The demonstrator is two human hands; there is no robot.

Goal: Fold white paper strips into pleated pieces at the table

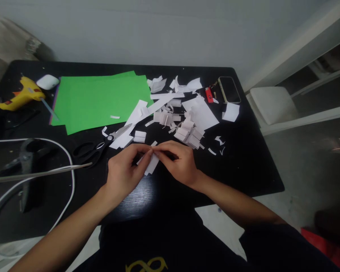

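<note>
A small white paper piece (152,165) is pinched by the left hand (123,168) and right hand (181,161), held close together over the black table (238,166); it could be torn if tugged unevenly.

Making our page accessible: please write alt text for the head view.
The left hand and right hand pinch a white paper piece over a black table. Scissors and scraps lie nearby, with green sheets and a glue gun at left, a phone at right.
</note>
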